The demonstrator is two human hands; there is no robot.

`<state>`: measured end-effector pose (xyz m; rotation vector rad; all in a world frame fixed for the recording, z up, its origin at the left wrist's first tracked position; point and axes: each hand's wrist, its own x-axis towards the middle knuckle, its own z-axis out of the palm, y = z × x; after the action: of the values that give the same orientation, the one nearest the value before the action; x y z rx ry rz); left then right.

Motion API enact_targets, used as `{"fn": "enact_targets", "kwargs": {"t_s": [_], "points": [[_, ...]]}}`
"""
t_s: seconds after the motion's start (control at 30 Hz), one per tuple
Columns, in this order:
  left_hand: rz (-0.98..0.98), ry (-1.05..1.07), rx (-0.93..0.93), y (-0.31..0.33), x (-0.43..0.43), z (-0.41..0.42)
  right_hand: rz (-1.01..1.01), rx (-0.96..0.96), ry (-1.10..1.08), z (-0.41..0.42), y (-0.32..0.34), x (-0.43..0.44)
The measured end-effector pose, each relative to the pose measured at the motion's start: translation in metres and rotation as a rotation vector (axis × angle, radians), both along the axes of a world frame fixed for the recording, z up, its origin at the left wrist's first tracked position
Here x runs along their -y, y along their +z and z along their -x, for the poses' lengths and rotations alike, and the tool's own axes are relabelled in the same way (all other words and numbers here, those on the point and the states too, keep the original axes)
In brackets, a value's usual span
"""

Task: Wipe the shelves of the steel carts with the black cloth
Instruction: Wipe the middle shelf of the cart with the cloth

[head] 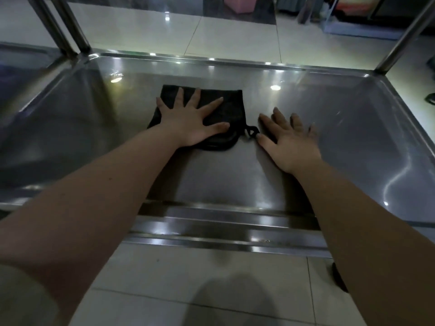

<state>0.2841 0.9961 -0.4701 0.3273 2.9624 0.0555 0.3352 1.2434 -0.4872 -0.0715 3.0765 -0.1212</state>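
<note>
- The pale tiled floor (188,285) lies nearest, on the viewer's side of the black cloth (231,114).
- A dark caster wheel (339,276) shows nearer than the cloth and to its right, partly behind the right forearm.
- The shelf's front rim (223,222) runs across between the floor and the cloth.
- The right hand (292,142) lies flat on bare steel just right of the cloth, fingers straight and spread, grasping nothing; its thumb is next to the cloth's small loop (251,131).
- The left hand (190,121) presses palm-down on the cloth, fingers splayed and straight, not curled round it.
- The folded cloth lies flat on the steel cart shelf (353,142), near its middle.
- Steel uprights rise beyond the cloth, at the left (77,27) and the right (404,36) back corners.
- A second steel shelf (23,67) sits left of the cloth, past the left uprights.
- Farthest beyond the cloth stands a pink container (237,4) on the floor.
</note>
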Motion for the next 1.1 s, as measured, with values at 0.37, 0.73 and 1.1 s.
{"fn": "enact_targets", "kwargs": {"t_s": [0.37,0.73,1.1], "points": [[0.040,0.034,0.024,0.003,0.047,-0.130,-0.002,0.022,-0.013,-0.006,0.005,0.004],[-0.021,0.199,-0.048,-0.002,0.014,-0.129,-0.059,0.033,-0.051,-0.005,0.013,0.018],[-0.017,0.309,0.028,0.003,0.084,-0.125,0.148,0.047,0.016,0.019,0.013,0.137]]}}
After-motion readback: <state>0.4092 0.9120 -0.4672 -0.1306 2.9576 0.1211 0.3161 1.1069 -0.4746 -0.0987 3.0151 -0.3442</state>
